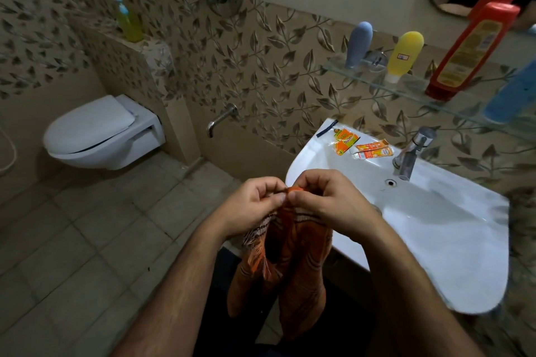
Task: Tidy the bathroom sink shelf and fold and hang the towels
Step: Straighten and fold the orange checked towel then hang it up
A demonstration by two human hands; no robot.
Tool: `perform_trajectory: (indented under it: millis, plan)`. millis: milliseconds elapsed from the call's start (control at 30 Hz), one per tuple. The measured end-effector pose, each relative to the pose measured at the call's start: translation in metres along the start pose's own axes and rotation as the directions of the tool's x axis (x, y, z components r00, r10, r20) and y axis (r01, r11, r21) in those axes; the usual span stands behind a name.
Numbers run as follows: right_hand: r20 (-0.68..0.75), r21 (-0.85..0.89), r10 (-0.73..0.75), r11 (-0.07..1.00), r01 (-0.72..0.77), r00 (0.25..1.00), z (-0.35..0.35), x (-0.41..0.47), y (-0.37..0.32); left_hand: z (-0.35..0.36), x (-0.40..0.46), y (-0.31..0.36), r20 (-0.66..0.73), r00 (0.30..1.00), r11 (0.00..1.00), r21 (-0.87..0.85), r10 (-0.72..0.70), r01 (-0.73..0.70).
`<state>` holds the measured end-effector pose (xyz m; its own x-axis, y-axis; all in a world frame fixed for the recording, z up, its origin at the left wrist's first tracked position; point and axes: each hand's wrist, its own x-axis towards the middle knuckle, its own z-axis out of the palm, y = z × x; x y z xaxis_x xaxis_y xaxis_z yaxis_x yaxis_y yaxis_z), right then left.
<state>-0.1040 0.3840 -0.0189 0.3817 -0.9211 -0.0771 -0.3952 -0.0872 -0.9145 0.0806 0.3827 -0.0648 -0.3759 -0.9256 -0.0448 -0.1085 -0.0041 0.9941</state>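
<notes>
A tiled bathroom: toilet far left, white sink right, bottles on the glass shelf above it. Near the sink's left edge, the left hand and right hand pinch together the top of an orange striped towel, which hangs below them.

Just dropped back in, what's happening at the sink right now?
A person stands at the sink holding an orange striped towel up by its top edge. The left hand and right hand pinch it side by side, each grip shut on the cloth, and the rest hangs down doubled. It is not hung yet. Empty sachets lie on the sink's back rim beside the tap. Bottles stand on the glass shelf above, among them a red bottle.
</notes>
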Motion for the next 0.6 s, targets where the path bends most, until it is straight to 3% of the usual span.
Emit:
perform_trajectory:
  millis: [67,167,267,367,433,533,600]
  plan:
    - [0.022,0.006,0.049,0.999,-0.049,0.999,-0.004,-0.006,0.001,-0.004,0.003,-0.002,-0.141,0.99,0.987,0.161,0.027,-0.004]
    - [0.025,0.146,0.121,0.982,-0.123,0.992,-0.02,-0.019,0.002,-0.014,0.011,-0.006,-0.364,0.928,0.87,0.48,0.082,0.112]
    - [0.007,0.172,0.138,0.976,-0.137,0.99,-0.036,-0.027,-0.002,-0.015,0.013,-0.006,-0.399,0.916,0.852,0.495,0.047,0.172]
    - [-0.083,0.159,0.133,0.98,-0.119,0.988,-0.038,-0.022,-0.003,-0.012,0.011,-0.003,-0.387,0.922,0.908,0.392,0.018,0.147]
    - [-0.139,0.131,0.11,0.987,-0.092,0.984,-0.033,-0.017,-0.006,-0.01,0.006,-0.001,-0.292,0.956,0.957,0.267,-0.032,0.114]
    - [-0.107,0.045,0.072,0.997,-0.068,0.992,-0.021,-0.011,-0.007,-0.006,-0.001,-0.001,-0.094,0.995,0.999,-0.025,-0.028,0.026]
    - [-0.064,0.001,0.049,0.999,-0.049,0.997,-0.013,-0.009,-0.007,0.004,-0.002,0.0,-0.019,1.0,0.993,-0.116,0.017,-0.019]
